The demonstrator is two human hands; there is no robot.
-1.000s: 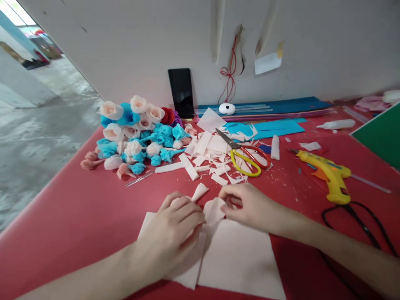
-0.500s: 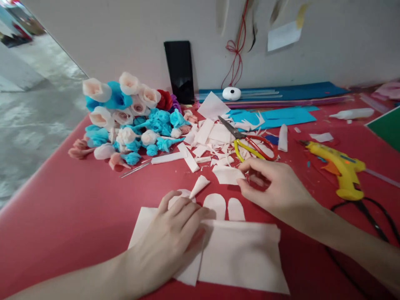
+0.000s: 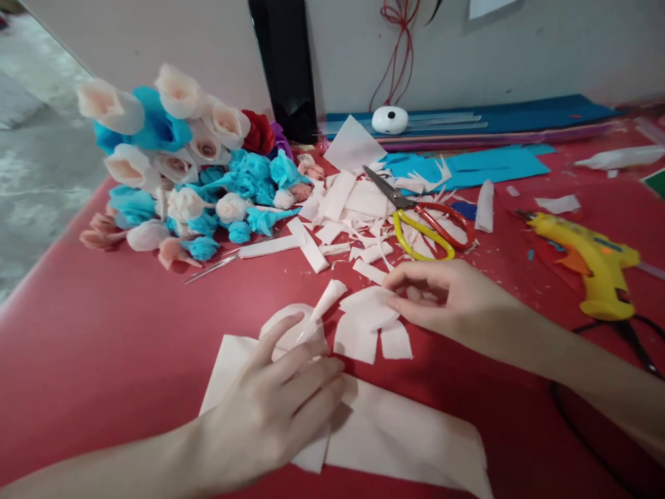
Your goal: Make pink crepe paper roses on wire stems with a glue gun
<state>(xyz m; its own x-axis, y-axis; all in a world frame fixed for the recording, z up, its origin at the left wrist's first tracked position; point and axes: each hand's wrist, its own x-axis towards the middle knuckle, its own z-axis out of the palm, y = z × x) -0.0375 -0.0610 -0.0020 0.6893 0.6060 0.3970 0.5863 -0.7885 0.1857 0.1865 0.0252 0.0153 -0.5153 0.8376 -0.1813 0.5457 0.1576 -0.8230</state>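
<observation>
In the head view, the left hand (image 3: 275, 409) lies flat, fingers spread and gripping nothing, on the pale pink paper sheet (image 3: 410, 436) on the red counter (image 3: 104, 333). Just beyond the sheet, the right hand (image 3: 441, 298) pinches a cut petal piece (image 3: 366, 308) between thumb and fingers. Beyond that piece lie the scissors (image 3: 420, 225).

We find no writing, brand, number or sign that we can read. The paper note (image 3: 488, 7) on the wall is cut off at the top edge and shows us no legible marks, and the yellow glue gun (image 3: 592, 260) bears only small coloured patches, too blurred for us to make out.
</observation>
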